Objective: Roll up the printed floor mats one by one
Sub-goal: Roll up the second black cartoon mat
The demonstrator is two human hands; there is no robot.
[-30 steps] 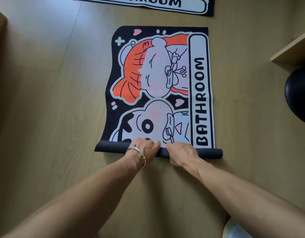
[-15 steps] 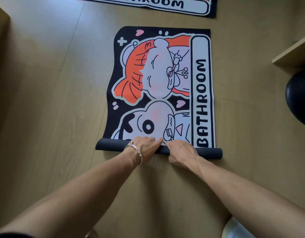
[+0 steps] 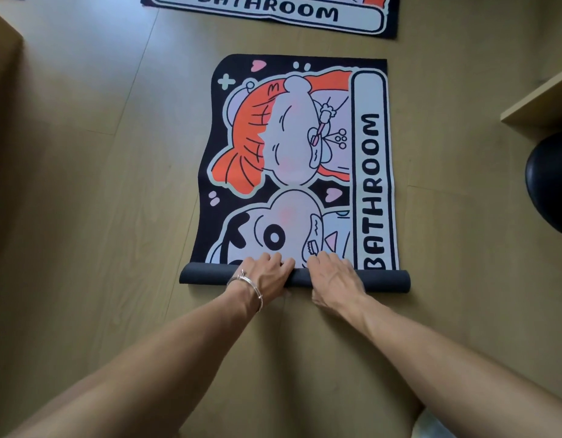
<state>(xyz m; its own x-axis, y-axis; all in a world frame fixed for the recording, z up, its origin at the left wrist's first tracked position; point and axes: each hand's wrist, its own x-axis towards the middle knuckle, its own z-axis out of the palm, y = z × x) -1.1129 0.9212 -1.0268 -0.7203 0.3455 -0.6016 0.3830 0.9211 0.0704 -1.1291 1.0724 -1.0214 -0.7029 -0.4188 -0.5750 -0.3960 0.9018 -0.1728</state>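
Ok, left hand (image 3: 267,276) & right hand (image 3: 335,276) sit side by side at centre of the roll (image 3: 207,275), fingers draped over, pressing down. Its axis runs 9–3; flat mat (image 3: 292,147) lies twd 12, so I'd push fwd, hands level.

The far mat (image 3: 273,14) is cut off by the top edge; only its BATHROOM strip shows. The left hand (image 3: 267,276) and right hand (image 3: 333,279) cover the middle of the dark roll (image 3: 207,276) on the near mat (image 3: 305,147), and their palms are hidden. At right, a black round object (image 3: 551,188) runs out of frame.
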